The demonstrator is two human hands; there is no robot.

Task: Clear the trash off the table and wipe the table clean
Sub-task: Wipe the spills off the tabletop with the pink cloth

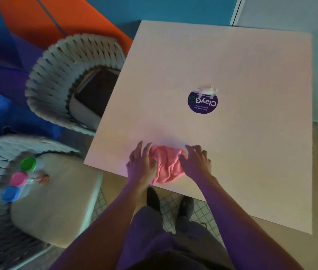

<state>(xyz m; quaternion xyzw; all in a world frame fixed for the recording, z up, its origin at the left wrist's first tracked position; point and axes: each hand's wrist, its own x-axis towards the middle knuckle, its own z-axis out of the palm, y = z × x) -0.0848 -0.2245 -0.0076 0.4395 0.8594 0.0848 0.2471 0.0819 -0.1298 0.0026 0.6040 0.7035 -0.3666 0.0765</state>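
A bunched pink cloth lies on the white square table close to its near edge. My left hand rests against the cloth's left side with spread fingers and the thumb on the fabric. My right hand presses on the cloth's right side, fingers spread and slightly bent. A round purple sticker with white tape at its top sits near the table's middle.
A woven chair stands at the table's left side. A second chair at my left holds three small tubs with green, pink and blue lids. My shoes stand on tiled floor below the table edge.
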